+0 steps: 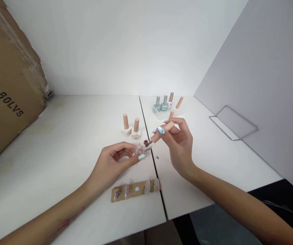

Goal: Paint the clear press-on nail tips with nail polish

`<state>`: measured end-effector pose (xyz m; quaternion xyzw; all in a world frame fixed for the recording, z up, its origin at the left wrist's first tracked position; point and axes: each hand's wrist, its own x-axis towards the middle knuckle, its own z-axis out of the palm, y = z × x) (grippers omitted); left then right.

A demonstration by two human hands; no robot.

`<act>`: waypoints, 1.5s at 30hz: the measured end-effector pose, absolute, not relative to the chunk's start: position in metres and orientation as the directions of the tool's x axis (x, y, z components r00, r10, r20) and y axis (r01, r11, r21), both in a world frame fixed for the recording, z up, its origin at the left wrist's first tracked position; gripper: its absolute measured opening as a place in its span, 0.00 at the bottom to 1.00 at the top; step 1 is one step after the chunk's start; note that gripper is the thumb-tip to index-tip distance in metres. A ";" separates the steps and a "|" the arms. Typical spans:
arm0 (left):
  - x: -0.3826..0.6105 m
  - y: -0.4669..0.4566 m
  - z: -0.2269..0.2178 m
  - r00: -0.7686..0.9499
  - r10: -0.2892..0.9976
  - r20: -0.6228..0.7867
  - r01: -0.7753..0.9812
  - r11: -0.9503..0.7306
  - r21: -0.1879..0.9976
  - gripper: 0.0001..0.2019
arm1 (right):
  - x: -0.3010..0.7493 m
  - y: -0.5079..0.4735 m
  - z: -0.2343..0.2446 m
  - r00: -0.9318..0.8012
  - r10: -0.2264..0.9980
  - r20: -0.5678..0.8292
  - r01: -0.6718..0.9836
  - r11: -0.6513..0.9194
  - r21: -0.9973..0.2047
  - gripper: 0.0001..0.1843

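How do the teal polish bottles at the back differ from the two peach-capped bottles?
The teal bottles have silver caps, the peach-capped bottles peach caps over cream bases. The teal bottles stand farther back, right of the table seam; the peach-capped bottles left of it. Both pairs stand upright on the white table.

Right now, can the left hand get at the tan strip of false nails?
Probably yes: the left hand is close behind the tan strip of false nails, with only white tabletop between them. It pinches a transparent nail tip, which it may need to set down first.
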<state>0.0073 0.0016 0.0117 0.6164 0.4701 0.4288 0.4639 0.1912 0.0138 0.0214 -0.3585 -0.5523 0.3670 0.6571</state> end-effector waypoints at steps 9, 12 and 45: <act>0.005 0.003 0.008 0.177 0.984 0.024 0.130 -0.048 0.990 0.12 | 0.192 0.013 0.021 0.090 0.859 0.504 -0.144 0.512 -0.847 0.11; 0.005 0.004 0.008 0.144 0.989 0.024 0.093 -0.038 0.995 0.07 | 0.191 0.013 0.021 0.060 0.854 0.516 -0.182 0.518 -0.836 0.11; 0.006 0.002 0.005 0.289 0.944 0.157 0.127 -0.200 0.971 0.10 | 0.191 0.013 0.019 0.000 0.854 0.520 -0.121 0.516 -0.848 0.13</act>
